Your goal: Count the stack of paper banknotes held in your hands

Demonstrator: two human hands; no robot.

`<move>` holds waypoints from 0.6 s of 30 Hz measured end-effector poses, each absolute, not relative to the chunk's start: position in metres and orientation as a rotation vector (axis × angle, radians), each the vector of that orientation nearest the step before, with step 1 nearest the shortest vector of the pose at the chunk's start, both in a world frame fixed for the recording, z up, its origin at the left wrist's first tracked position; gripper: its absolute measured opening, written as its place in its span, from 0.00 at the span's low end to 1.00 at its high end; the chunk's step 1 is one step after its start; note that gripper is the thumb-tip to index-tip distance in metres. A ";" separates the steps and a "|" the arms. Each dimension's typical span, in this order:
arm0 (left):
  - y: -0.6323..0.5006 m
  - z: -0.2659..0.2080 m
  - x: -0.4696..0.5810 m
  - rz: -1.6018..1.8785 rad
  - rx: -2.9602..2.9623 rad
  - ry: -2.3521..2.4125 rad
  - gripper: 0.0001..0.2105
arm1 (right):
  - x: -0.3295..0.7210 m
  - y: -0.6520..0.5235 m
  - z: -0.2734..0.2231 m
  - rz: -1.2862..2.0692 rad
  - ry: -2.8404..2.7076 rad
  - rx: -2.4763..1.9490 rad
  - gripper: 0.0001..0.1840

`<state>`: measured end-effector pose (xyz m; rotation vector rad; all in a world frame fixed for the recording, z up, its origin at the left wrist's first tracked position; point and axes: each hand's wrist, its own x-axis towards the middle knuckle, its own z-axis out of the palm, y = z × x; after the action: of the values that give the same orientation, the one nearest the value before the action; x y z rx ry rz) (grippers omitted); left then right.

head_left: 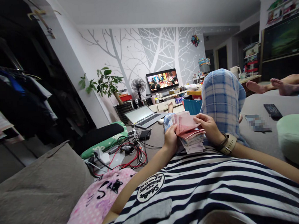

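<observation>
A thick, loosely fanned stack of banknotes (192,141) rests over my lap, against the striped shirt. My left hand (170,137) grips the stack at its left side, thumb on top. Between the thumb and fingers of my right hand (208,126) is the right edge of a pale reddish note (187,121), raised above the others. Redder notes lie just beneath it, with paler ones lower down. The fingers of my left hand under the stack are partly hidden. My right wrist wears a beige-strapped watch (228,143) and a dark bracelet.
To the left are an open laptop (144,116), tangled cables (131,153) and a green cushion (103,140). My bent knee (220,87) rises ahead. On the right lie a remote control (273,111), a pale green pillow (296,140) and another person's bare feet (271,85).
</observation>
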<state>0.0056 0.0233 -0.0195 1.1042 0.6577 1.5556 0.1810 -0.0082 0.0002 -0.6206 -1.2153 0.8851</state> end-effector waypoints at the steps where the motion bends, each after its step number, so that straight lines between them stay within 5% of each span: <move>1: 0.023 -0.019 0.005 1.559 1.114 0.664 0.05 | 0.181 -0.008 0.000 0.889 -1.209 -0.618 0.29; 18: 0.023 -0.019 0.005 1.584 1.132 0.698 0.04 | 0.181 -0.006 -0.002 0.891 -1.202 -0.625 0.31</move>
<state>0.0050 0.0226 -0.0189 1.1322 0.6976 1.5842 0.1813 -0.0059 -0.0018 -0.6246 -1.2018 0.8907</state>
